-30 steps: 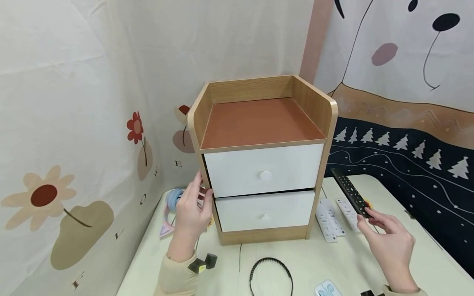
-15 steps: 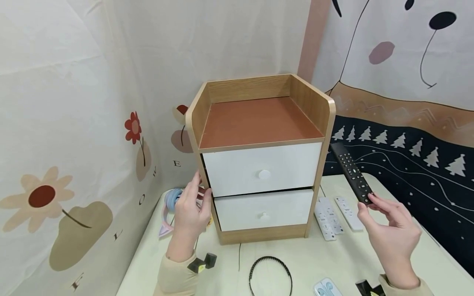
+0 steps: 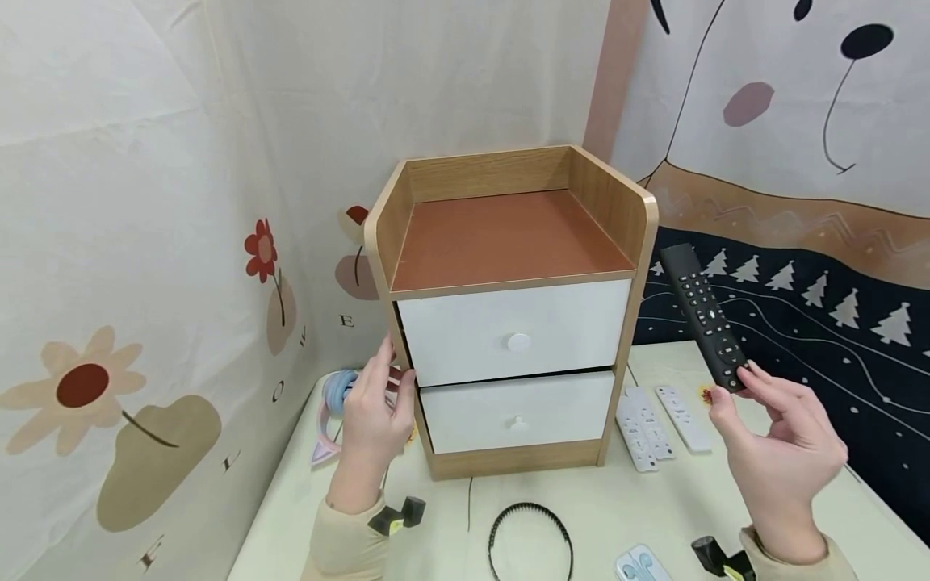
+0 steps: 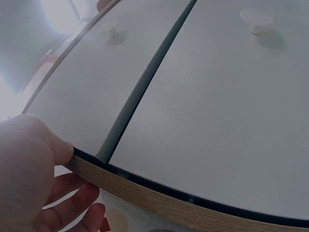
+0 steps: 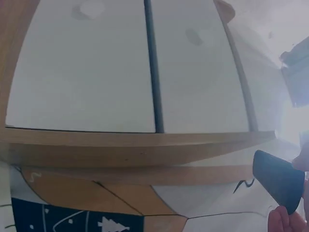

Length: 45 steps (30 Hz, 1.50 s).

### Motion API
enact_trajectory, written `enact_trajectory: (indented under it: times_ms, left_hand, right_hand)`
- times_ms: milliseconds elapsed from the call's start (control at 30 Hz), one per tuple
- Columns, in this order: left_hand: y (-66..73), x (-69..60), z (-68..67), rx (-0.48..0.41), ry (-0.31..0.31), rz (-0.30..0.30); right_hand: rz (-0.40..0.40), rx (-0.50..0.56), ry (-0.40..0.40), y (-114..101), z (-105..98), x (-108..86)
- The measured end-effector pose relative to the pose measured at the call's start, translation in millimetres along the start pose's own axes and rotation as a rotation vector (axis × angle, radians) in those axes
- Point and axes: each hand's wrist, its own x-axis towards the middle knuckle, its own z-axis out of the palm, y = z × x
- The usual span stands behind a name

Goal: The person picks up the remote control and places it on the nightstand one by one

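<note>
A small wooden drawer cabinet (image 3: 512, 461) with two white drawers and a brown top shelf stands on the table. My left hand (image 3: 374, 411) rests against its left side, thumb by the front edge, fingers along the side panel. The left wrist view shows the thumb of that hand (image 4: 29, 164) touching the panel's edge. To the right of the cabinet, my right hand (image 3: 788, 452) pinches a black remote control (image 3: 703, 315) by its lower end. The remote is held in the air, tilted up, buttons toward me. Both drawers look closed, with a dark slit between them.
White power strips (image 3: 643, 432) lie right of the cabinet. A black headband (image 3: 530, 507) and a white case with blue earphones (image 3: 643, 565) lie in front. Blue and pink headphones (image 3: 337, 393) sit behind my left hand. Printed fabric hangs around the table (image 3: 581, 516).
My right hand has moved right and slightly up, raising the remote control and tilting it more upright. The left hand stays against the cabinet. The drawers have not moved.
</note>
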Motion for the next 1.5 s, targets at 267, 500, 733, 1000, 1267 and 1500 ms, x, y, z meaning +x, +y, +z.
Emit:
enact_trajectory:
  times_ms: [267, 500, 733, 1000, 1267, 1500]
  left_hand:
    - [0.9, 0.3, 2.6, -0.005, 0.002, 0.007]
    - [-0.4, -0.5, 2.8, -0.010, 0.016, 0.005]
    - [-1.8, -1.3, 0.9, -0.002, 0.014, -0.004]
    - [-1.3, -0.2, 1.8, -0.006, 0.008, 0.000]
    - [0.5, 0.7, 2.3, -0.006, 0.014, -0.007]
    - [1.6, -0.5, 2.2, -0.003, 0.014, -0.015]
  right_hand:
    - [-0.096, 0.229, 0.068, -27, 19, 7.3]
    - [-0.182, 0.227, -0.099, -48, 48, 6.5]
    - [-0.273, 0.035, -0.302, -42, 68, 3.4]
    - [-0.321, -0.116, -0.418, -43, 85, 9.5]
    - [-0.303, -0.265, -0.531, -64, 105, 29.3]
    - [-0.396, -0.342, -0.599, -70, 130, 40.3]
